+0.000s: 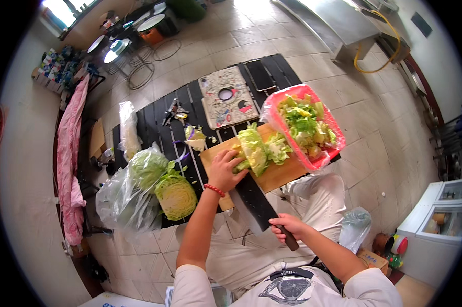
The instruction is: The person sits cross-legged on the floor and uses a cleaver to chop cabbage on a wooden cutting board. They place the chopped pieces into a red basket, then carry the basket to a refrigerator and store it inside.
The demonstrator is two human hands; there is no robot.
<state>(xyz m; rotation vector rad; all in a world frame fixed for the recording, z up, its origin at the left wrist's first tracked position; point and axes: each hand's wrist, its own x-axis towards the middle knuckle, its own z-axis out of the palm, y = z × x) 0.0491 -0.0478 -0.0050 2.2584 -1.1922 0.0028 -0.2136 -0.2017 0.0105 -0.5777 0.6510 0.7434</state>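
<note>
My right hand [288, 229] grips the handle of a wide-bladed cleaver [255, 201], whose blade lies at the near edge of a wooden cutting board [286, 177]. On the board, my left hand [225, 170] rests with bent fingers on pieces of cabbage; what lies beneath the palm is hidden. Right of those fingers are cut cabbage leaves [252, 149] and a smaller loose piece [278, 149]. Chopped cabbage [305, 124] fills a red basket [340, 140] lined with clear plastic, at the board's right end. A cut cabbage half [176, 197] sits to the left, its face towards me.
A plastic bag [129, 201] with a whole cabbage [149, 167] stands at the black slatted table's [154, 122] left. Farther back are cabbage scraps [195, 138], keys [174, 112], a patterned tablet case [231, 98] and a phone [260, 75]. My legs are under the near edge.
</note>
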